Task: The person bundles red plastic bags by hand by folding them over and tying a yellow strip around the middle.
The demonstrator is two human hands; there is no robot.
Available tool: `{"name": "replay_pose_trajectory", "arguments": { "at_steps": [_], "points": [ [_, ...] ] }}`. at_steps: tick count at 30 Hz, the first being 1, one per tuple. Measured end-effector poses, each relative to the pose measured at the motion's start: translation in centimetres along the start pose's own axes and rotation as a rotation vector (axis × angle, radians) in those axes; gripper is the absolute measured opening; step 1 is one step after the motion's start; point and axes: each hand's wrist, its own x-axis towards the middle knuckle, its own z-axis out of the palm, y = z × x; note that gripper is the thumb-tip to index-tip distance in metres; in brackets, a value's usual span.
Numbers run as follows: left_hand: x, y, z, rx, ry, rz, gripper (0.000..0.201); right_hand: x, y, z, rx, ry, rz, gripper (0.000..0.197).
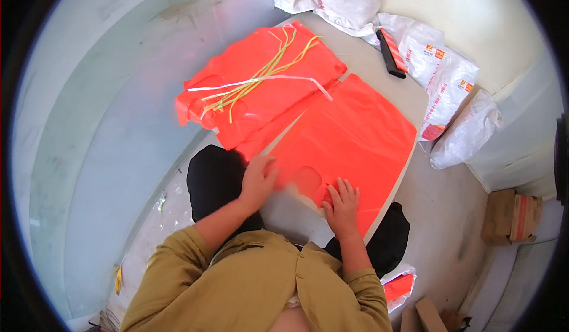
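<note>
A thin, bright orange plastic sheet (349, 136) lies spread over the light table, with a rounded cut or fold near its close edge. My right hand (342, 206) rests on that edge, palm down with fingers apart. Near the sheet's left corner is my left hand (259, 181), its fingers partly smeared by motion, so I cannot tell whether they grip the plastic. Farther left lies a stack of orange plastic sheets (249, 56). Across the stack run several yellow-green strips (269, 68) and a white strip (267, 78).
White printed sacks (453, 83) lean along the table's far right side. On the table edge (415, 89) lies a black object with orange stripes (390, 53). A cardboard box (510, 216) stands on the floor at right. A pale curved wall (106, 124) bounds the left.
</note>
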Motion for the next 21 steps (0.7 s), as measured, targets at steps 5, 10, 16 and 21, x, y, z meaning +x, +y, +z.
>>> {"name": "replay_pose_trajectory", "arguments": {
  "at_steps": [5,10,16,21],
  "points": [
    [-3.4,-0.4,0.9,0.014,0.067,-0.190,0.058,0.1,-0.6,0.0,-0.063,-0.046,-0.012,0.047],
    [-2.8,-0.4,2.9,-0.029,0.248,-0.219,0.060,-0.2,-0.3,0.2,-0.068,-0.022,-0.019,0.047],
    [-2.5,-0.4,2.5,0.095,0.178,-0.169,0.058,-0.4,0.3,0.8,-0.042,0.013,-0.026,0.045],
    [-2.3,-0.1,2.0,-0.087,0.152,-0.226,0.055,-0.3,0.2,0.5,-0.026,0.030,-0.036,0.044]
  ]
}}
